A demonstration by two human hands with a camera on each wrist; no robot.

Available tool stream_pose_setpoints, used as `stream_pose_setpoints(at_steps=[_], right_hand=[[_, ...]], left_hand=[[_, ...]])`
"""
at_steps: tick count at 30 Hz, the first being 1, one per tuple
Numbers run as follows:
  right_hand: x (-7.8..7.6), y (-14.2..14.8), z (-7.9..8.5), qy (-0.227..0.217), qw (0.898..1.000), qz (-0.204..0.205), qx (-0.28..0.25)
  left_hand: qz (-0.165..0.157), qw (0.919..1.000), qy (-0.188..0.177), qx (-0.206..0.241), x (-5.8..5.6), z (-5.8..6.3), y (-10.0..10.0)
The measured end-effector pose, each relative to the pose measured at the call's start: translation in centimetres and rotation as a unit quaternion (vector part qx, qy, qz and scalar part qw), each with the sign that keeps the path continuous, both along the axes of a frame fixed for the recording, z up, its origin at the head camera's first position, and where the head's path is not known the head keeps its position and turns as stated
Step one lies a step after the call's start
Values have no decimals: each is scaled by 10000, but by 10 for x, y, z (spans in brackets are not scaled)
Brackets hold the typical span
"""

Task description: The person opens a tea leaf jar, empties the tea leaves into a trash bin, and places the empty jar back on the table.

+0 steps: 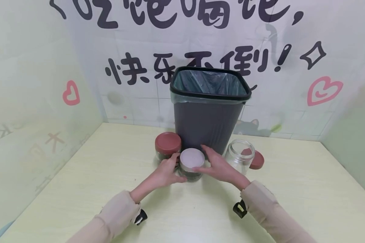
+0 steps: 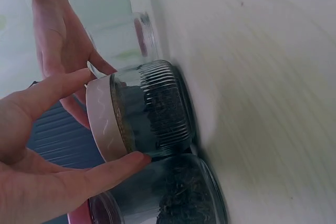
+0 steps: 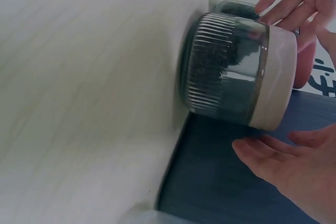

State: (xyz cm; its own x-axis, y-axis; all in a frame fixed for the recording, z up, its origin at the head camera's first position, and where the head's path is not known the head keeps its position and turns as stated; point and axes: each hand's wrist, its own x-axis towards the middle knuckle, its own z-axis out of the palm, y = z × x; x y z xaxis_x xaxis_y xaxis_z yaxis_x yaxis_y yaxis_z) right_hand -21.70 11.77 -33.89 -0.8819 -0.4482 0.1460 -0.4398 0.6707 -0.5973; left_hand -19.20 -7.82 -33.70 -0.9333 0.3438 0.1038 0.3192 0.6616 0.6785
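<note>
Sleeves (image 1: 263,199) nearest, your forearms converge on the pale-lidded jar (image 1: 192,159) in front of the dark bin (image 1: 205,121).
Your left hand (image 1: 165,172) spreads loosely at the jar's left, your right hand (image 1: 220,168) extends beside its lid — neither is clenched, and I cannot tell whether your left fingers touch. The jar stands upright, axis vertical, lid up. A red-lidded jar (image 1: 168,143) crowds the bin's left edge, an open glass jar (image 1: 235,162) its right — your room is the tabletop (image 1: 182,216) before the bin.
</note>
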Motion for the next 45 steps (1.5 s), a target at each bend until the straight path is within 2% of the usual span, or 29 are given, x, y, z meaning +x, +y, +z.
stream_pose_setpoints(at_steps=[4,10,17,28,33,37,41,45], right_hand=[[-3,-7,-6,-19,9999,-6,-118],[-6,-12,-14,231,9996,-52,-153],[-7,-9,-19,352,9993,-31,-96],[3,3,-21,541,9982,165,-187],[9,11,-21,633,9972,393,-85],[13,18,-21,679,9960,580,-19],[16,24,-21,632,9955,709,35],[20,27,-21,514,9963,682,-76]], left_hand=[[-89,9999,5,-65,-2,-4,3],[-121,9999,105,-4,-4,-11,8],[-122,9998,2,149,-15,-16,11],[-742,9970,-203,-50,-33,-27,18],[-906,9948,-447,132,-32,-30,22],[-1188,9902,-644,355,-32,-33,25],[-1431,9859,-675,538,-32,-37,26],[-1506,9855,-581,527,-31,-38,28]])
